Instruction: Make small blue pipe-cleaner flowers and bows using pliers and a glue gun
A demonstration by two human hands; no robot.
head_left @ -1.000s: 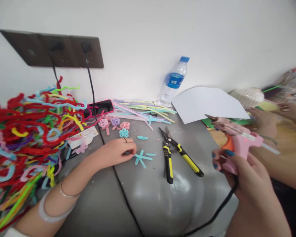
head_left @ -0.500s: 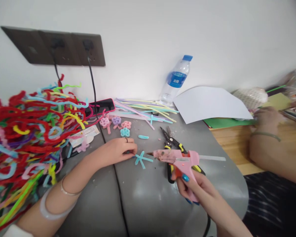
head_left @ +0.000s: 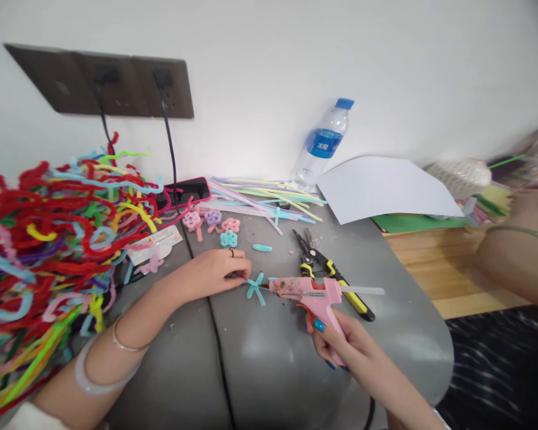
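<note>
My right hand (head_left: 336, 340) grips a pink hot glue gun (head_left: 305, 291), its nozzle against the middle of a light-blue pipe-cleaner star (head_left: 256, 288) on the grey table. A clear glue stick (head_left: 363, 290) juts from the gun's back. My left hand (head_left: 219, 273) rests on the table with its fingertips pinched at one arm of the star. Just behind lie a short light-blue pipe-cleaner piece (head_left: 262, 247) and a blue pipe-cleaner flower (head_left: 228, 239). Pliers with yellow-and-black handles (head_left: 354, 298) lie partly hidden behind the gun.
A tangled pipe-cleaner heap (head_left: 72, 239) covers the left side. Straight pastel pipe cleaners (head_left: 269, 197), a phone (head_left: 192, 191) and a water bottle (head_left: 323, 143) are by the wall. A black cable (head_left: 217, 352) crosses the table. At right, another person's arm (head_left: 515, 251) reaches near white paper (head_left: 385, 185).
My right hand has brought the glue gun left, so its nozzle now meets the star's middle. The left hand stays about where it was. The other person's arm has moved right.
</note>
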